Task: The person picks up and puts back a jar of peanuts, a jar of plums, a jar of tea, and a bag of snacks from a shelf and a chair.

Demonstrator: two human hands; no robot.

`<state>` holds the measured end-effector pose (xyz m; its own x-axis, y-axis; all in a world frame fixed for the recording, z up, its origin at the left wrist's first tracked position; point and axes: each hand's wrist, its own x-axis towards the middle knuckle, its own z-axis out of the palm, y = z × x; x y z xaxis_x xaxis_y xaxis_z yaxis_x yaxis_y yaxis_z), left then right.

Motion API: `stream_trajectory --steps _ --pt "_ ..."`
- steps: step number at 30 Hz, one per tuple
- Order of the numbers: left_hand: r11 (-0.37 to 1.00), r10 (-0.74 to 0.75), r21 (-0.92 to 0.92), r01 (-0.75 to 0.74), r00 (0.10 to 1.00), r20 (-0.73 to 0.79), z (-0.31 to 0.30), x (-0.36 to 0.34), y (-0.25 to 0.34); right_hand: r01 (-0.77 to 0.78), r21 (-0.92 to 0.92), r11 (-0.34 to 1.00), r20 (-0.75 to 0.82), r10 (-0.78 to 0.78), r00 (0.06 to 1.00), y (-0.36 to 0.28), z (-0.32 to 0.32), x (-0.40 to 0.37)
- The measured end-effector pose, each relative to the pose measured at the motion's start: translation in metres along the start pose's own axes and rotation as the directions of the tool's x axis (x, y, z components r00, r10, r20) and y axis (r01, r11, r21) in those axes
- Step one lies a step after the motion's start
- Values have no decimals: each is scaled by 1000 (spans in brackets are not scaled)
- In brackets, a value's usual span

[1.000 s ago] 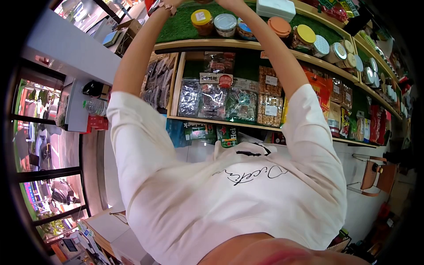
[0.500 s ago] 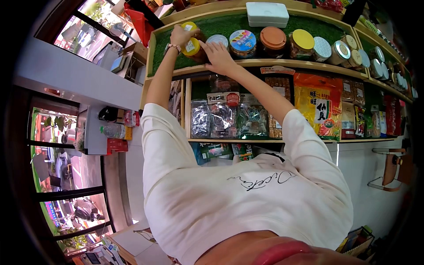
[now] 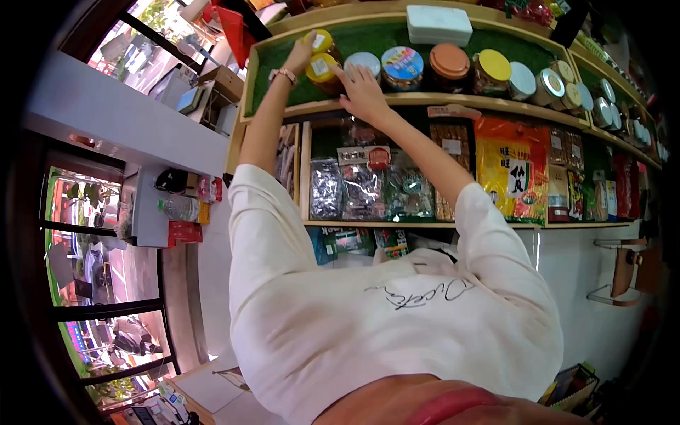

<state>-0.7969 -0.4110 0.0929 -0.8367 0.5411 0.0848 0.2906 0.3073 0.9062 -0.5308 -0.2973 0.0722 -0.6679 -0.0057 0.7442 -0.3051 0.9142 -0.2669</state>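
On the green-lined upper shelf stand two yellow-lidded jars, one behind the other. My left hand (image 3: pixel 300 55) is at the left side of the rear yellow-lidded jar (image 3: pixel 321 41), its fingers curled against it and partly hidden. Close in front is the front yellow-lidded jar (image 3: pixel 322 69), its lid bearing a white label. My right hand (image 3: pixel 364 93) has its fingers spread, the thumb side beside the front jar and the fingertips over the near edge of a silver-lidded jar (image 3: pixel 363 62).
Rightward along the shelf stand a blue-lidded jar (image 3: pixel 402 67), an orange-lidded jar (image 3: pixel 449 61), another yellow-lidded jar (image 3: pixel 494 65) and several more. Behind them sits a white box (image 3: pixel 439 25). A wooden ledge (image 3: pixel 425 100) edges the shelf, with bagged snacks (image 3: pixel 513 170) below.
The view has shifted slightly, so the shelf appears farther right. My left fingers have slid from over the rear jar's lid to its left side. My right hand stays beside the jars.
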Motion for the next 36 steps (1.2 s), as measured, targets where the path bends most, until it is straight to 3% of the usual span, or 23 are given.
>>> stream_trajectory --steps 1,3,6,9,12,13,14,15,16,17,19,21,22,23,24,26,29,30,31,32,34,35,36 --pt "993 53 -107 -49 998 31 2 0 -6 -20 5 1000 -29 20 999 -2 -3 -1" --pt "989 -13 -149 14 1000 9 1 -7 -9 -20 52 998 -52 23 998 -8 -13 -8" --pt "938 -190 -307 162 980 -62 20 -93 78 17 164 986 -87 -3 996 -19 -35 -28" --pt "941 -234 -289 173 953 -191 20 -106 78 -24 235 972 -58 38 998 -35 -63 -76" --pt "933 -6 -314 -176 865 -502 24 -118 23 -167 209 963 46 161 986 -37 -89 -157" --pt "919 71 -249 -305 752 -656 32 -140 13 -216 214 953 67 207 976 -32 -92 -192" --pt "908 75 -237 -345 692 -718 45 -173 11 -350 184 918 160 323 933 -30 -104 -226" --pt "928 77 -166 -333 609 -790 74 -209 -60 -542 232 808 213 502 838 -21 -118 -296" --pt "932 121 -114 -345 592 -797 105 -252 -61 -613 228 756 211 576 790 -16 -127 -338" --pt "965 -34 -206 -164 700 -713 133 -305 -44 -653 73 754 227 625 747 -18 -148 -372" --pt "969 -137 -249 10 856 -499 202 -387 -125 -710 -71 701 216 705 675 -8 -170 -461" --pt "964 -252 26 266 935 -250 269 -461 -155 -874 -198 444 216 889 403 -19 -197 -527" --pt "984 -113 124 126 987 -111 298 -499 -171 -901 -263 346 202 932 300 -17 -209 -557" --pt "986 -91 140 84 995 46 321 -524 -179 -918 -320 234 180 966 184 -19 -221 -589" --pt "981 -174 118 152 964 202 338 -539 -181 -922 -371 113 147 987 62 -22 -230 -622" --pt "932 -360 126 340 826 434 364 -545 -184 -946 -322 33 65 998 13 -15 -242 -681" --pt "861 -488 169 479 688 538 395 -498 -186 -994 -81 -69 -81 995 -62 -9 -277 -697" --pt "927 -326 7 375 796 511 423 -484 -243 -995 -27 -94 -82 992 -91 -4 -287 -694" --pt "854 -488 156 497 657 574 421 -453 -193 -993 26 -111 -79 990 -113 -3 -298 -699" --pt "888 -451 180 423 732 511 438 -432 -187 -990 14 -138 -88 986 -139 -1 -311 -705" --pt "905 -407 353 238 728 551 462 -381 -166 -983 -2 -183 -95 979 -182 11 -334 -713" --pt "914 -401 110 391 826 397 492 -369 -187 -979 39 -199 -112 973 -202 18 -345 -717" --pt "920 -392 156 359 851 351 502 -372 -104 -973 75 -217 -130 966 -225 18 -358 -727"
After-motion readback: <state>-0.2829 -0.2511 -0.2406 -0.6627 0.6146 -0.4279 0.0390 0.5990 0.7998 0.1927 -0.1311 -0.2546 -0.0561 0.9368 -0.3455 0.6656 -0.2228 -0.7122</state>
